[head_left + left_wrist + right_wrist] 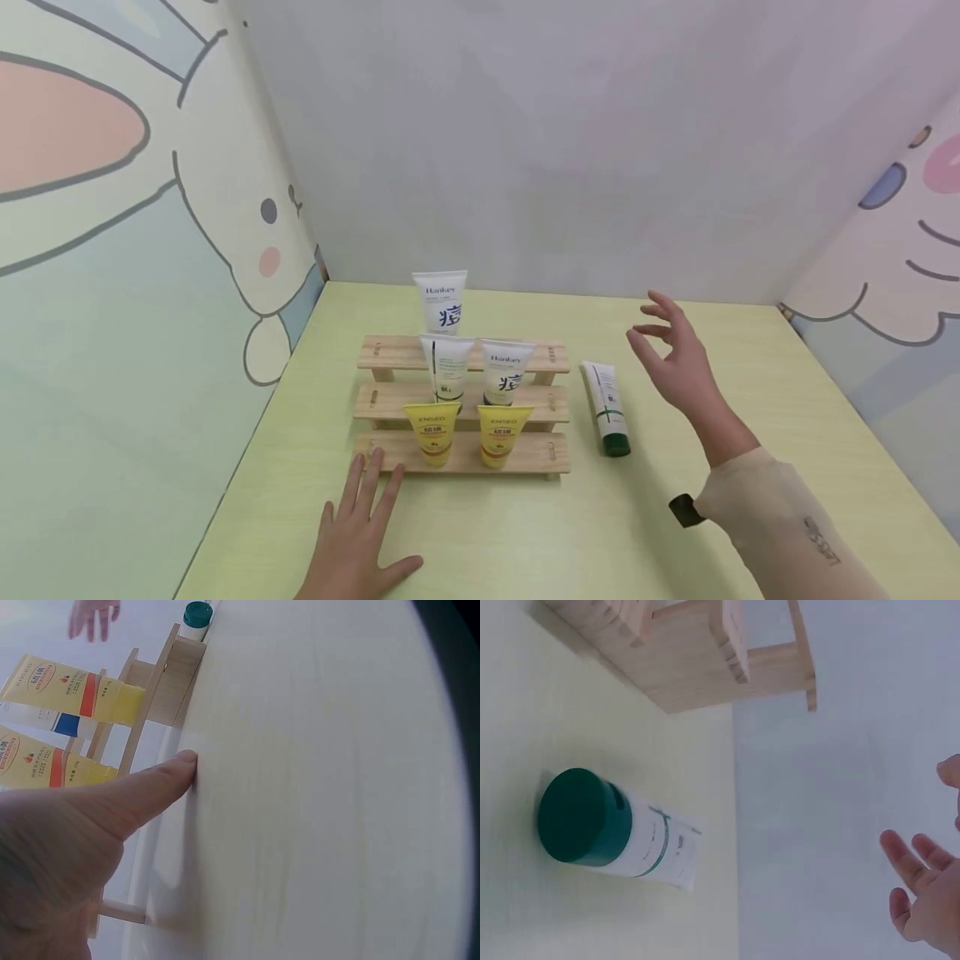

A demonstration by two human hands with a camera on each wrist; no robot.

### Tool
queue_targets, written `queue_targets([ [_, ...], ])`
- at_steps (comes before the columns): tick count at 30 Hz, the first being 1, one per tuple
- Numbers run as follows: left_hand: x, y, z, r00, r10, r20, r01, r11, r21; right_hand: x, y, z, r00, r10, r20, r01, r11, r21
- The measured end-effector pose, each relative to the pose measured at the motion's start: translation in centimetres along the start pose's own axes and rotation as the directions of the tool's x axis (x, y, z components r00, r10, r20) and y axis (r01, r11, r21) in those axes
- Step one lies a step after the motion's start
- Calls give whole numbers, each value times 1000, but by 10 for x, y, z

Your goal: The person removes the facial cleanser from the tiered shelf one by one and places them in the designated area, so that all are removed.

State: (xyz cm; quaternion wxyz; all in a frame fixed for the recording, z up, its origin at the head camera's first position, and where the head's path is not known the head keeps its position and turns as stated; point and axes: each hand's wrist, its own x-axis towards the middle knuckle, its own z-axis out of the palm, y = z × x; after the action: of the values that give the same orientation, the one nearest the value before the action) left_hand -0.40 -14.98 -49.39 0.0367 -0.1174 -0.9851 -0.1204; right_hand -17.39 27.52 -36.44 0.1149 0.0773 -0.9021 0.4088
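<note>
A wooden three-tier rack (390,402) stands on the table. Two yellow tubes (432,429) are on its lowest step, cap down. The middle step holds a white tube with a green stripe (448,367) and a white Hankey tube (507,371); another Hankey tube (441,302) is on the top step. To the rack's right, a white tube with a dark green cap (609,408) lies flat. My left hand (352,533) is spread at the rack's front left corner, fingertips at the lowest step. Raised beyond the lying tube, my right hand (678,362) has loosely bent fingers and holds nothing.
The pale yellow table (765,392) meets a plain light wall (540,150) at the back. Side panels with cartoon drawings (225,208) rise left and right. A small dark object (686,510) sits at the right sleeve's cuff.
</note>
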Motion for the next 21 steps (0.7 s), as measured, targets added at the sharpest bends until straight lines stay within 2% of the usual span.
queue_targets([
  [4, 0, 0, 0, 1000, 2, 0, -2, 1000, 0, -2, -20, 5, 987, -145, -64, 152, 982, 116],
  [8, 0, 0, 1, 1000, 3, -4, -3, 1000, -10, 5, -44, 15, 966, -253, -51, 258, 958, 126],
  [14, 0, 0, -2, 1000, -13, 25, 14, 1000, -24, 31, -88, 27, 928, -365, 74, 353, 926, 136],
  [21, 2, 1, -4, 998, -32, 63, 34, 999, -31, 61, -131, 48, 854, -440, 278, 426, 898, 112],
])
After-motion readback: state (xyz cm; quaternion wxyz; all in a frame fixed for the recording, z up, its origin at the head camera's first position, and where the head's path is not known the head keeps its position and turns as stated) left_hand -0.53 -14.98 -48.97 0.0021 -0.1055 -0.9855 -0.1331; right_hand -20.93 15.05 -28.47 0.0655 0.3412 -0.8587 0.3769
